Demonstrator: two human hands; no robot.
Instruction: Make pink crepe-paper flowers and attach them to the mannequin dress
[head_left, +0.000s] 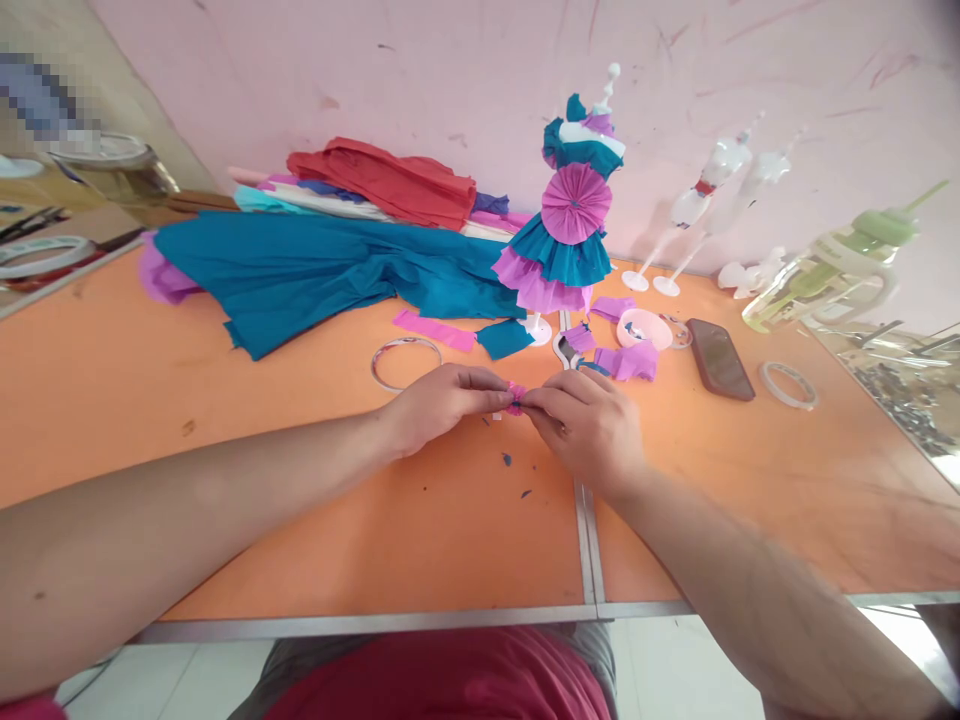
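Note:
Between my two hands, over the orange table (465,540), is a small pleated pink paper piece (515,398) with a dark blue centre. My left hand (442,402) pinches its left side between thumb and fingers. On the right side, my right hand (592,425) pinches it too. Just beyond stands a white dress form (612,85) in teal and purple crepe paper, with a round pink rosette (576,203) at its waist. A pink strip (433,330) and a teal scrap (504,339) lie near its base. White-handled scissors (564,350) are partly behind my right hand.
Teal crepe paper (322,270) spreads across the back left, beside folded red paper (390,185). Tape rings (787,386), a phone (720,358), a pink bowl (644,329) and a green-lidded bottle (832,265) stand or lie right. Two bare white forms (709,190) lean near the wall.

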